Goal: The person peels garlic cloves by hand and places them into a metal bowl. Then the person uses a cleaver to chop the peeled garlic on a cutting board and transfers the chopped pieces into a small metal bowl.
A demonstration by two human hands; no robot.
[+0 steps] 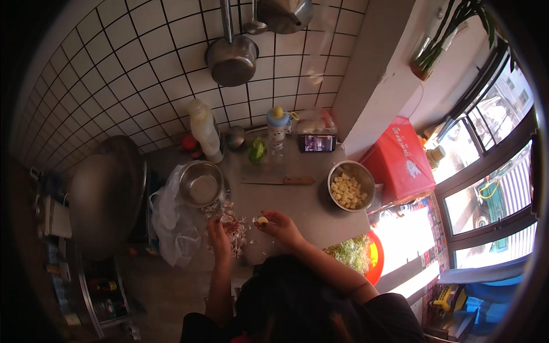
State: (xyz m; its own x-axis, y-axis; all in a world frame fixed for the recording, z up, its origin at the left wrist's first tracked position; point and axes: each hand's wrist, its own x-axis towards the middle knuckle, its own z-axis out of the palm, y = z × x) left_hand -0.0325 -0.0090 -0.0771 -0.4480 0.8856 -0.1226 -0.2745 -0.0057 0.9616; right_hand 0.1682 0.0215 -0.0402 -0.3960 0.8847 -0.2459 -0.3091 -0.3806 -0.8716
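My right hand (279, 227) pinches a pale garlic clove (262, 221) between thumb and fingertips, above the counter's near edge. To its left, my left hand (220, 238) hovers at a heap of papery garlic skins (238, 244), fingers apart, with nothing plainly held. Many peeled cloves (346, 191) fill part of a steel bowl (369, 182) on the right. A second steel bowl (201, 184) stands beyond the skins, and its inside looks bare. Across the middle of the counter lies a knife (279, 181), its wooden handle to the right.
A crumpled plastic bag (173, 231) lies left of my left hand. Along the tiled wall stand a large bottle (206, 133), green leaves (257, 150), a drinking bottle (278, 124) and a lit phone (317, 143). Shredded greens (349, 255) sit in a red basin (377, 270) at right.
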